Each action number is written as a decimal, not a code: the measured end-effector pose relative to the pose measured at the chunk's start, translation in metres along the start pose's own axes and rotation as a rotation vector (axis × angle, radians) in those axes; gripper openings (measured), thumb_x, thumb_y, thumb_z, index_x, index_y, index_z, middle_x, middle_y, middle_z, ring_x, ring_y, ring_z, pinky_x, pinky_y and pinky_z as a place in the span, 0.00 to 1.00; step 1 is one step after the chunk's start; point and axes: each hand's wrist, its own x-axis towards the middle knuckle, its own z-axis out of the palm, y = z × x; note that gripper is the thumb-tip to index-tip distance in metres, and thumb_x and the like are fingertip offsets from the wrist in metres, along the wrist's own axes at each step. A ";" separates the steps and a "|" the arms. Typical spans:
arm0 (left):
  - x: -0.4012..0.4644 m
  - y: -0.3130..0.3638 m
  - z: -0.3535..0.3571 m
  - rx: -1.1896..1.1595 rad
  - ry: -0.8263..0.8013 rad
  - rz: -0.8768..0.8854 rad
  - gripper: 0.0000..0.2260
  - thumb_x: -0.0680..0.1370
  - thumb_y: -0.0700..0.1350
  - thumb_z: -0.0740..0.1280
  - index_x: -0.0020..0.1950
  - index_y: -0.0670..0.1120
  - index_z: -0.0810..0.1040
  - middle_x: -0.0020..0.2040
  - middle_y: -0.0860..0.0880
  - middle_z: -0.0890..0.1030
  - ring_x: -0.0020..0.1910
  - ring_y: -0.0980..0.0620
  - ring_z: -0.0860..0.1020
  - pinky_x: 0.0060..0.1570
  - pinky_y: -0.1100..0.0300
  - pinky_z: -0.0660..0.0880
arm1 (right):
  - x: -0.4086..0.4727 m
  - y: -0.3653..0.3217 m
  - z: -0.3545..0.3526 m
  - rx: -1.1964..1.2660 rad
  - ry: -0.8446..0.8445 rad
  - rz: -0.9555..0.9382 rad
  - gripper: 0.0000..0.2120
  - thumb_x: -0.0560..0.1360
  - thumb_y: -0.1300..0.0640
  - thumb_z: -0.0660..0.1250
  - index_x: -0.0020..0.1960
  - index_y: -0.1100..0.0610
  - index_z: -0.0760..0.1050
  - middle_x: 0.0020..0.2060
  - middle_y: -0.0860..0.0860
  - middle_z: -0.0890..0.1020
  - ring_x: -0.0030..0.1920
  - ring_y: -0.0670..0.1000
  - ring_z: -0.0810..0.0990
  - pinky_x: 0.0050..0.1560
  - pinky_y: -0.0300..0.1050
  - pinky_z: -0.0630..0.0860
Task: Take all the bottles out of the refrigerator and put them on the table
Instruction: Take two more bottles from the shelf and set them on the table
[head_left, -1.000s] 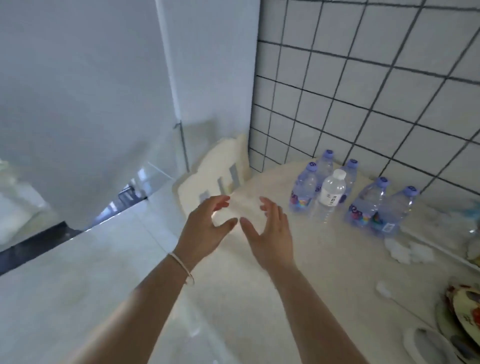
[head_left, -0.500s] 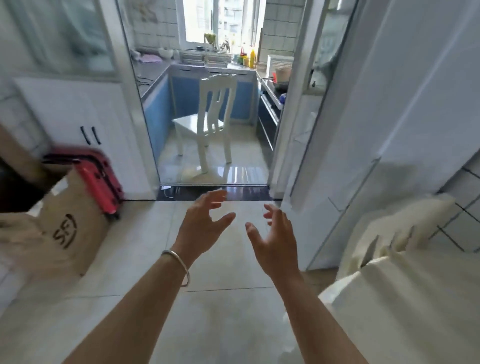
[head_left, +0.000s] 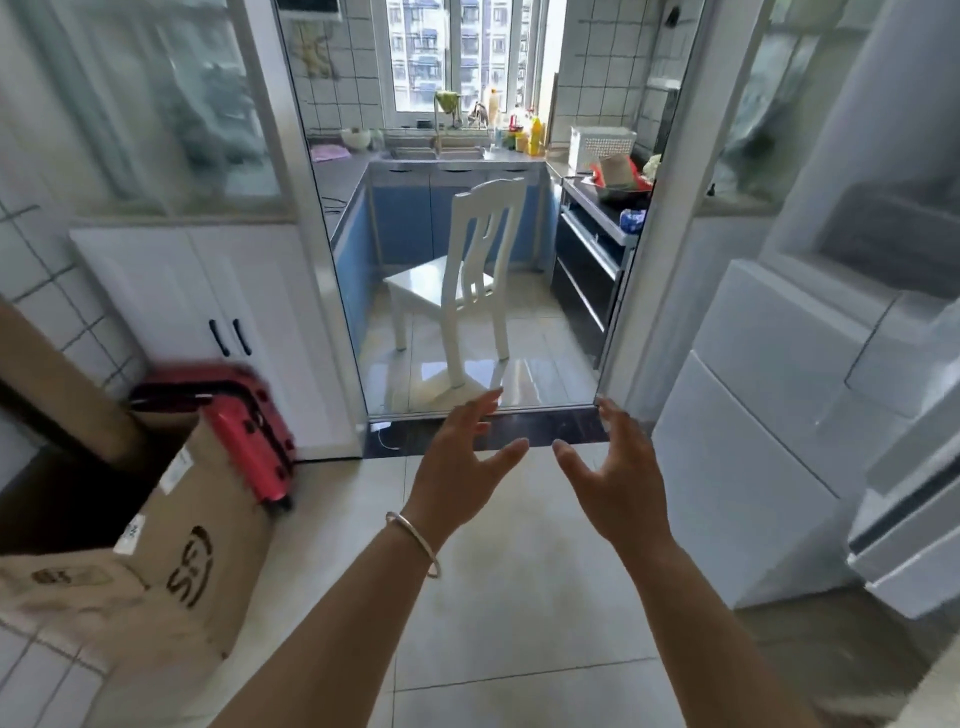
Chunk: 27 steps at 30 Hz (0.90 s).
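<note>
Head view shows our refrigerator (head_left: 810, 426) right of our fingers, its doors apparently closed, so any bottles stay hidden. Our left hand (head_left: 457, 467) and right hand (head_left: 618, 475) are empty, fingers (head_left: 613, 415) spread apart. We should turn right and pull a door edge wide before reaching inside.

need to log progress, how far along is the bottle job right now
Done: cannot be judged; no bottles or table are in view. In hand: nothing; the left hand and right hand are open and empty over the floor. Left: the refrigerator stands at the right, doors shut, so any further bottles are still inside.
</note>
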 end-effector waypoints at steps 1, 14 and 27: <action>0.013 -0.007 0.001 -0.019 -0.019 0.000 0.27 0.73 0.48 0.71 0.70 0.50 0.66 0.65 0.48 0.74 0.58 0.54 0.74 0.49 0.72 0.72 | 0.011 0.000 0.005 -0.015 0.010 0.010 0.31 0.72 0.45 0.68 0.71 0.51 0.62 0.68 0.50 0.71 0.66 0.53 0.69 0.61 0.43 0.65; 0.262 -0.069 0.060 0.083 -0.134 0.006 0.28 0.74 0.48 0.70 0.71 0.52 0.64 0.67 0.47 0.72 0.58 0.55 0.73 0.53 0.67 0.71 | 0.254 0.043 0.074 0.007 0.036 0.049 0.30 0.72 0.45 0.67 0.70 0.53 0.62 0.68 0.52 0.70 0.66 0.54 0.69 0.63 0.49 0.67; 0.506 -0.055 0.222 -0.034 -0.387 0.167 0.29 0.73 0.52 0.71 0.71 0.55 0.64 0.65 0.54 0.72 0.58 0.59 0.73 0.56 0.61 0.74 | 0.457 0.147 0.028 -0.082 0.279 0.228 0.30 0.73 0.48 0.66 0.71 0.52 0.61 0.67 0.51 0.70 0.66 0.51 0.68 0.61 0.42 0.65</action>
